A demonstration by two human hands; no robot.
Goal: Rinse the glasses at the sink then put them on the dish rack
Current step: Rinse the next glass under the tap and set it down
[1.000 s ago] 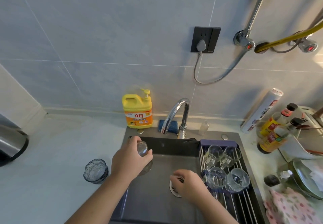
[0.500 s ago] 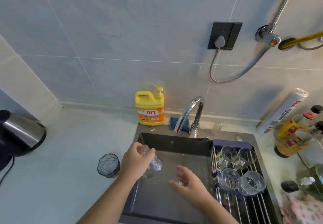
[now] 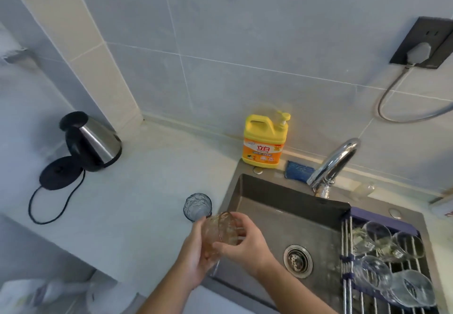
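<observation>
left hand point(image 3: 196, 257) and right hand point(image 3: 245, 245) fingers grip one glass point(image 3: 220, 228); four glasses point(image 3: 371, 273) on rack point(image 3: 382, 223)

The pale grey counter point(image 3: 147, 191) in front of you runs from the left wall to the sink point(image 3: 282, 201) set into its right part. Far back on your left, a steel kettle point(image 3: 93, 142) sits off its round black base point(image 3: 61, 172), right against it, and the base's cord point(image 3: 29, 208) loops toward you. A blue glass point(image 3: 197, 207) stands upright just left of the sink's rim. At the sink's back left corner, a yellow soap bottle point(image 3: 264, 142) stands by the wall, with a blue sponge point(image 3: 297, 173) to its right.
</observation>
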